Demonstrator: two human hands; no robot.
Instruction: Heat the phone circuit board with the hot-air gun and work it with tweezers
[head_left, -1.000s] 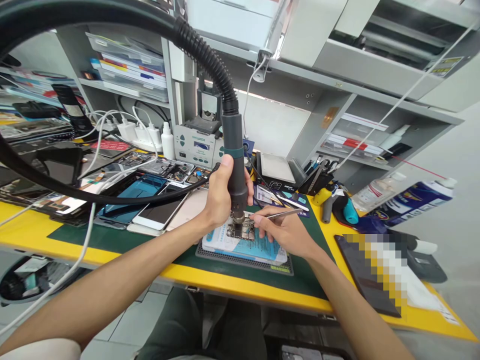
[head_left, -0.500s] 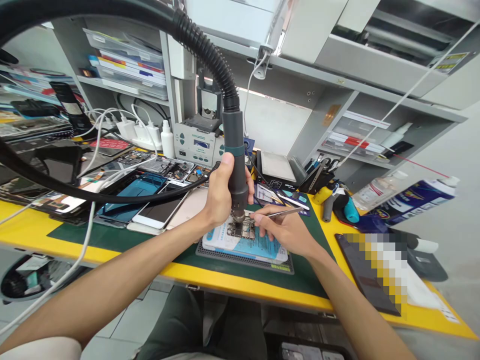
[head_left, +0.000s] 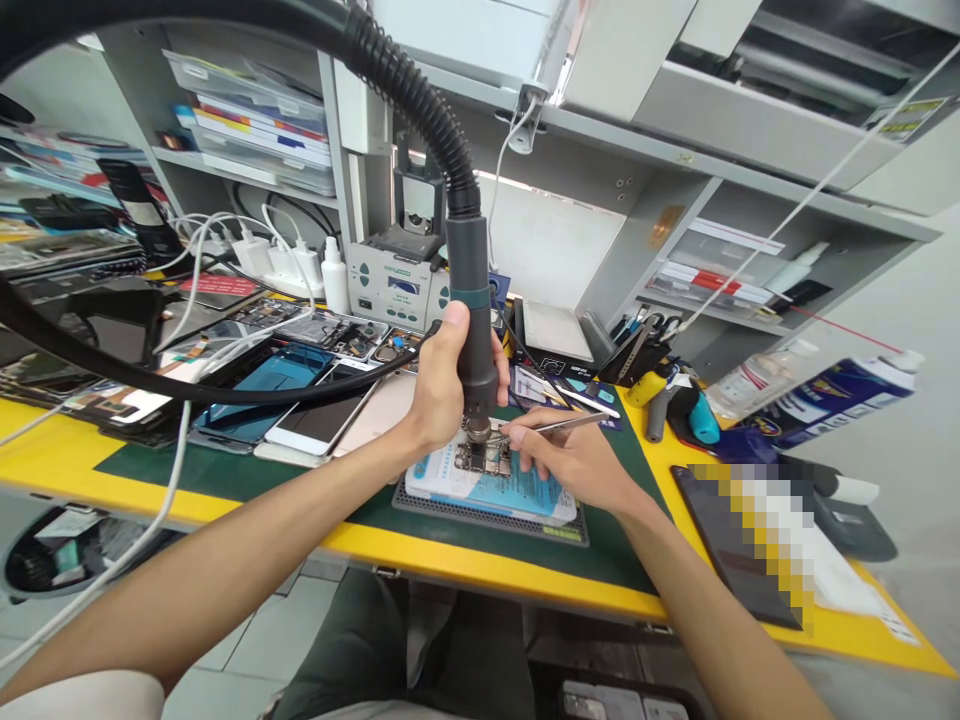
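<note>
At frame centre, the left hand (head_left: 439,390) gripped the hot-air gun (head_left: 471,320) (nozzle down) over the circuit board (head_left: 484,460), while the right hand (head_left: 574,460) pinched tweezers (head_left: 559,425).

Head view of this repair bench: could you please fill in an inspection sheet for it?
Surface: yellow bench with a green mat; a dark ribbed pad lies on the mat.
Job's things: circuit board on a blue-and-white sheet; hot-air handle upright, nozzle just above the board; tweezers pointing at the board.
Clutter: phones and screens at left; spray can, pliers at right.
Grippers: left hand grips the handle; right hand holds the tweezers.
Cables: black ribbed hose; white charger leads.
Surroundings: rework station, grey shelves.
</note>
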